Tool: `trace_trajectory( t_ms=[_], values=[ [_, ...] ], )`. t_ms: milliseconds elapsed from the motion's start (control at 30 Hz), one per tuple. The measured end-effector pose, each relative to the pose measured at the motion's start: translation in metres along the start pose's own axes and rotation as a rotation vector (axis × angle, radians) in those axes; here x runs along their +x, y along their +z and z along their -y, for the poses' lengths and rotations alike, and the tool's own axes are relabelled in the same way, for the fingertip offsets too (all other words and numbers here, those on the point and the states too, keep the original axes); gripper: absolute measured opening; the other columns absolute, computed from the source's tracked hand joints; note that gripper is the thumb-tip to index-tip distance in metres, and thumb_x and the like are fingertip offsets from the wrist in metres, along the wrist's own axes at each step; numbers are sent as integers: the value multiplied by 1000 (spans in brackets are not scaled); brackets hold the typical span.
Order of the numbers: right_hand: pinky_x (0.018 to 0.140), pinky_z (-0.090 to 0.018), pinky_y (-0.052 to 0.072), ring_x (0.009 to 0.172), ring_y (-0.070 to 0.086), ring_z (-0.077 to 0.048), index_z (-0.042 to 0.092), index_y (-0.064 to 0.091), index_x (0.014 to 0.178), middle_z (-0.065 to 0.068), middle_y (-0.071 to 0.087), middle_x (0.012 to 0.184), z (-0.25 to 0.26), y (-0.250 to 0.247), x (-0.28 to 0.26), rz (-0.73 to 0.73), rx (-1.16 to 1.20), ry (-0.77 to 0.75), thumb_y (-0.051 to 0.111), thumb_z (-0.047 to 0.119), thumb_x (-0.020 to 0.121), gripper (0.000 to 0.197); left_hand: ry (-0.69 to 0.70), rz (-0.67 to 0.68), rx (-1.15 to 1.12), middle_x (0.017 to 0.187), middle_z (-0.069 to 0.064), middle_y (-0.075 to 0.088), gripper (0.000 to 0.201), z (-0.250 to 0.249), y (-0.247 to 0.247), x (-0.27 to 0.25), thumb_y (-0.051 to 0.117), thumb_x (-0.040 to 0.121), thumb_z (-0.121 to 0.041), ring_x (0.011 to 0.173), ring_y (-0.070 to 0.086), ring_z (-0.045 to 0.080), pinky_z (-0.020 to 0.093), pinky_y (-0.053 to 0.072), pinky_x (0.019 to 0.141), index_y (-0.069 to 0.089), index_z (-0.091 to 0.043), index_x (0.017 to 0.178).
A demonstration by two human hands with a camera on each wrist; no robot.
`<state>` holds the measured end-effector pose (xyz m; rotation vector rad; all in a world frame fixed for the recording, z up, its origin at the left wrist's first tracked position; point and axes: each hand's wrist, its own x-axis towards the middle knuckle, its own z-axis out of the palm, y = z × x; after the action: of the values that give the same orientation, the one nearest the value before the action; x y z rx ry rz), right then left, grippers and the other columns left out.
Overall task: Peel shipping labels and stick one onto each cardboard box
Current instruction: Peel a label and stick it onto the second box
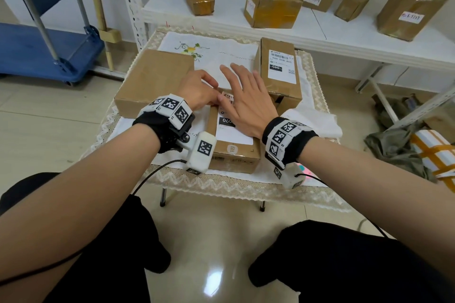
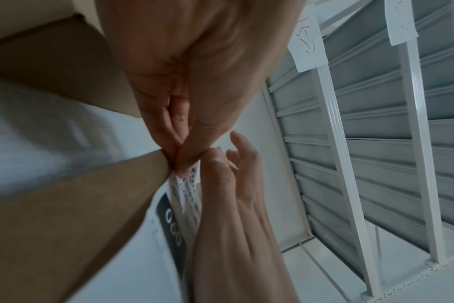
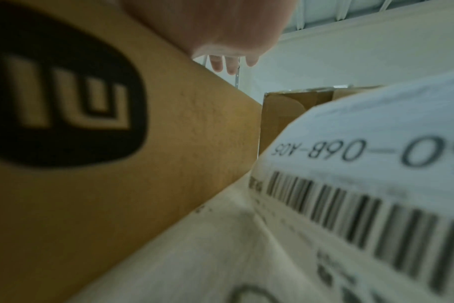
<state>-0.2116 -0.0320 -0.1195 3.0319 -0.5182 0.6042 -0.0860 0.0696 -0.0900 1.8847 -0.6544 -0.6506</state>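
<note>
Three cardboard boxes stand on a small cloth-covered table [image 1: 248,192]. The middle box [image 1: 234,157] carries a white shipping label [image 1: 234,130] on its top. My left hand [image 1: 209,93] pinches the label's far corner between thumb and forefinger; the left wrist view shows that pinch [image 2: 184,162] at the box's edge. My right hand [image 1: 243,98] lies flat on the label with its fingers spread and straight, fingertips [image 3: 231,63] past the box. A plain larger box [image 1: 152,83] sits to the left. The right box [image 1: 279,71] bears a label.
A white shelf [image 1: 295,32] behind the table holds several taped boxes. A blue trolley [image 1: 49,51] stands at the left, bags and packing material [image 1: 403,145] lie on the floor at the right. A barcode label [image 3: 376,164] fills the right wrist view beside the box's logo [image 3: 65,92].
</note>
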Motion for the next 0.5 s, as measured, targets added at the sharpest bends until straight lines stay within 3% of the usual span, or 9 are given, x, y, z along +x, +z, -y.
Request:
trace_trajectory(
  t_ms=[300,400,500],
  values=[
    [123,-49,10,151,19,-29,22,17,158,-11,25,162,15,-8,-20,28,-17,-46,28,54,100,67,11,58,-17,84,13,75,37,1,-3,-3,78,60,5,84,73,31,50,58,85,59,-15,84],
    [123,-49,9,151,18,-29,25,14,159,-11,24,163,16,-10,-21,44,-14,-74,27,56,101,67,17,51,-11,79,9,75,36,2,-4,-1,77,61,4,82,74,27,46,58,85,59,-17,84],
    [123,-49,11,151,19,-28,26,14,158,-10,23,163,10,-9,-11,13,9,-22,27,55,102,64,11,43,-39,80,12,74,32,2,-4,-1,77,67,5,77,73,26,35,60,75,62,-10,91]
  ],
)
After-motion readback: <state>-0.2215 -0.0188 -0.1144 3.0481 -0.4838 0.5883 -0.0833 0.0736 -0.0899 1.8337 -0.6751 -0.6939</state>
